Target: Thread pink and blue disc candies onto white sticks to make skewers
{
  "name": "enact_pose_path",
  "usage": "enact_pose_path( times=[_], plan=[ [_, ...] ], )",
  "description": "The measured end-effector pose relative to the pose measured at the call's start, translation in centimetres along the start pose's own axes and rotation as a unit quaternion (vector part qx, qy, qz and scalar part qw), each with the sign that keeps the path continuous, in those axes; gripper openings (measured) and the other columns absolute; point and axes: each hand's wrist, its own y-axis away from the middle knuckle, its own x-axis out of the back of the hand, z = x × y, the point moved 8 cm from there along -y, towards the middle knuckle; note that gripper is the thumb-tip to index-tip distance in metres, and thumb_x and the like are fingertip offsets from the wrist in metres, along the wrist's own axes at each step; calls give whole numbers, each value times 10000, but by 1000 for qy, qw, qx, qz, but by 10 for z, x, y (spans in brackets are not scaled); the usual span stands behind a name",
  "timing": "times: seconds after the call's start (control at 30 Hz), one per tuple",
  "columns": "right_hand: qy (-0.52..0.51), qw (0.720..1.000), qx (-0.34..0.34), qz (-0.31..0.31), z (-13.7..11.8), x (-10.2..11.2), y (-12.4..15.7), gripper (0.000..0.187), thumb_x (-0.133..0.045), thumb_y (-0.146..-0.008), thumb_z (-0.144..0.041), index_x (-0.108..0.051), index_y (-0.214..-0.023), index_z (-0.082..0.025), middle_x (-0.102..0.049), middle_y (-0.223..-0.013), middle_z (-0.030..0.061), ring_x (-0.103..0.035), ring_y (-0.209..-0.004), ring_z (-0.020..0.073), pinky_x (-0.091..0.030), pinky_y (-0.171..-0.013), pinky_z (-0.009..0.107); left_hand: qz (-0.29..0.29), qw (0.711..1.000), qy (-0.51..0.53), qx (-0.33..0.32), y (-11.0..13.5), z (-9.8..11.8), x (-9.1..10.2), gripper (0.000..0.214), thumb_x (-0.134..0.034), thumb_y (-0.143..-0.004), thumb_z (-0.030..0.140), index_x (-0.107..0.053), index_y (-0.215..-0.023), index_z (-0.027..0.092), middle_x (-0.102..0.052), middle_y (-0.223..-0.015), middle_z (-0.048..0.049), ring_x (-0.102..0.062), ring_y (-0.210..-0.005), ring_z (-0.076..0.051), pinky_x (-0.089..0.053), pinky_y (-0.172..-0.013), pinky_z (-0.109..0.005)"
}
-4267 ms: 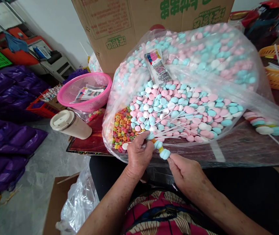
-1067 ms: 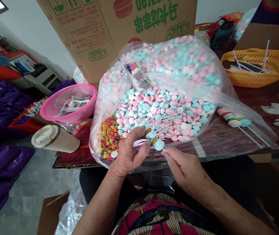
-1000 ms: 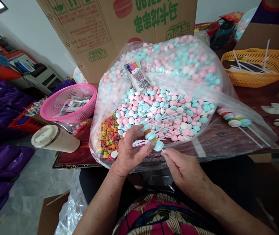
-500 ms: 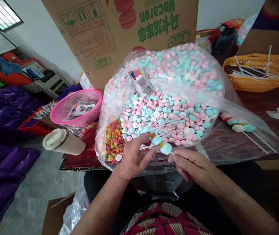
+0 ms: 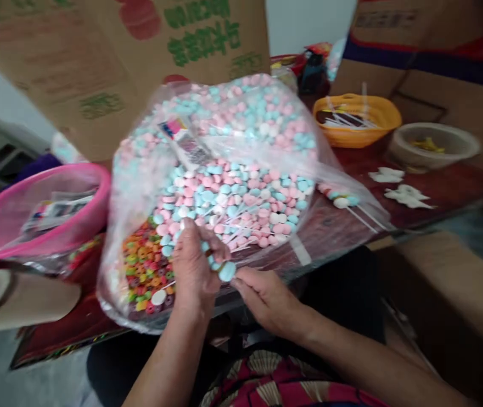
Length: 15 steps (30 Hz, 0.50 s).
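Between my hands is a candy skewer (image 5: 227, 271) with blue pieces and thin yellowish ones on a white stick. My left hand (image 5: 197, 260) wraps round its upper candies and partly hides them. At the lower end, my right hand (image 5: 267, 297) pinches the stick. Both hands are over the front edge of a big clear plastic bag (image 5: 114, 282). Inside it lie pink, blue and white candies (image 5: 224, 192), with several white sticks on top. Colourful ring candies (image 5: 146, 265) fill its left corner. Two finished-looking candy skewers (image 5: 343, 199) rest under the plastic at the right.
A pink basket (image 5: 101, 198) with packets and a beige lidded cup (image 5: 42, 299) stand at left. At right are an orange basket (image 5: 360, 138) of sticks, a round tub (image 5: 436, 161) and crumpled white tissues (image 5: 406, 195). A large carton (image 5: 97, 68) rises behind the bag.
The view has swung to the right, bringing the round tub into sight. My left hand has closed further round the candies on the skewer; my right hand still pinches the stick.
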Motion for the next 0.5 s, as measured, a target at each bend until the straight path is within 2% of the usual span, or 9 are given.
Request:
enact_pose_path(
  times=[0.1, 0.17, 0.23, 0.3, 0.33, 0.4, 0.43, 0.5],
  plan=[
    [40, 999, 13, 15, 7, -2, 1, 213, -338, -896, -236, -492, -758, -183, -516, -642, -7, -448, -581, 111, -347, -576, 225, -18, 1000, -22, 0, -4, -10, -7, 502, -648, -726, 561, -408, -520, 171, -410, -408, 69, -326, -272, -46, -311, -300, -192],
    [56, 998, 10, 25, 16, 6, 6, 237, -324, -906, -255, -511, -780, -180, -532, -636, -1, -457, -566, 114, -357, -563, 222, -39, 999, -27, 16, -6, -18, -13, 480, -643, -707, 598, -474, -585, 165, -450, -431, 64, -358, -289, -49, -347, -324, -191],
    [84, 995, -5, 47, 32, 29, 13, 273, -311, -918, -275, -539, -802, -181, -581, -683, 22, -508, -608, 125, -383, -586, 221, -58, 998, -22, 27, -6, -26, -15, 508, -634, -663, 661, -566, -779, 172, -592, -590, 19, -512, -409, -85, -452, -424, -219],
    [163, 979, -66, 103, 58, 73, 23, 295, -305, -918, -269, -569, -821, -179, -619, -737, 54, -559, -672, 149, -406, -625, 237, -68, 997, -27, 38, -6, -35, -10, 586, -636, -649, 672, -572, -985, 196, -674, -867, -50, -648, -666, -155, -532, -605, -284],
    [229, 956, -119, 139, 73, 101, 30, 300, -305, -913, -253, -583, -833, -174, -625, -739, 69, -572, -682, 166, -410, -632, 253, -69, 996, -41, 45, -5, -39, -6, 578, -654, -663, 636, -568, -1033, 201, -672, -963, -71, -663, -788, -186, -536, -694, -316],
    [382, 873, -248, 172, 101, 154, 44, 299, -324, -903, -239, -611, -878, -157, -625, -712, 96, -580, -660, 202, -405, -624, 295, -65, 993, -85, 54, -2, -48, 5, 460, -699, -697, 503, -593, -1012, 185, -678, -967, -74, -659, -868, -207, -519, -780, -347],
    [448, 828, -293, 168, 109, 175, 48, 305, -330, -901, -233, -622, -891, -146, -625, -709, 112, -582, -657, 219, -401, -620, 315, -65, 991, -106, 58, 0, -52, 11, 390, -712, -704, 441, -611, -971, 175, -685, -917, -63, -662, -837, -200, -516, -775, -346],
    [550, 757, -319, 149, 110, 199, 45, 311, -353, -896, -232, -643, -887, -121, -635, -777, 158, -591, -742, 269, -401, -644, 356, -71, 987, -138, 54, 5, -56, 17, 285, -711, -714, 385, -632, -879, 167, -685, -810, -32, -655, -717, -167, -519, -714, -317]
  ],
)
